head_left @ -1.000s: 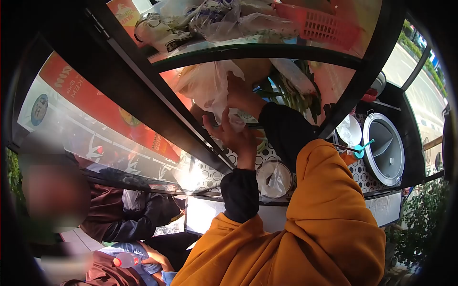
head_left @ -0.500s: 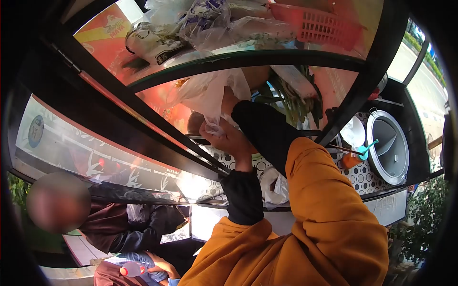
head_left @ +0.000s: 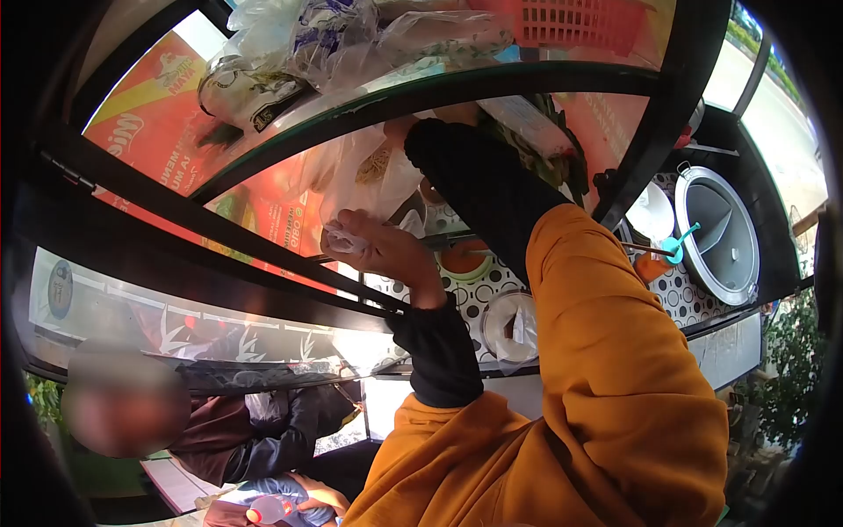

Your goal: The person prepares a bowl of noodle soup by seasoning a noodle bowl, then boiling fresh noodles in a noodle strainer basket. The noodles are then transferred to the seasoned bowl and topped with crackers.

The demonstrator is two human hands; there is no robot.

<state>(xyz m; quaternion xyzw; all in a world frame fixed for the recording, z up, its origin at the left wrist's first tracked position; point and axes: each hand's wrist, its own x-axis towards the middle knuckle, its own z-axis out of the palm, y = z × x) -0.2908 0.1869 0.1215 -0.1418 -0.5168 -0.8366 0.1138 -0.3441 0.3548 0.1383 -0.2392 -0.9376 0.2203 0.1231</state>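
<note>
My left hand (head_left: 378, 250) is closed on the gathered edge of a clear plastic bag (head_left: 347, 189), below the cabinet's glass shelf. A light-brown clump that looks like noodles (head_left: 375, 165) shows at the bag. My right hand (head_left: 401, 132) reaches into the cabinet beside the bag; its black sleeve and the shelf hide most of it, and its fingers cannot be made out. Under my left wrist, a green-rimmed bowl (head_left: 465, 263) with orange contents stands on the patterned counter. Nearby is a round white container (head_left: 509, 327) with plastic on it.
Bagged goods (head_left: 325, 39) and a red basket (head_left: 575, 22) lie on the glass shelf (head_left: 421, 97). Green leafy stalks (head_left: 558, 132) are below it. A large metal pot (head_left: 720, 233) and an orange drink cup (head_left: 654, 261) stand at right. A person (head_left: 255, 430) sits at lower left.
My left hand has moved left with the bag's edge, and the bag is spread wider. My right hand has shifted up and left. The bowl and white container are more exposed.
</note>
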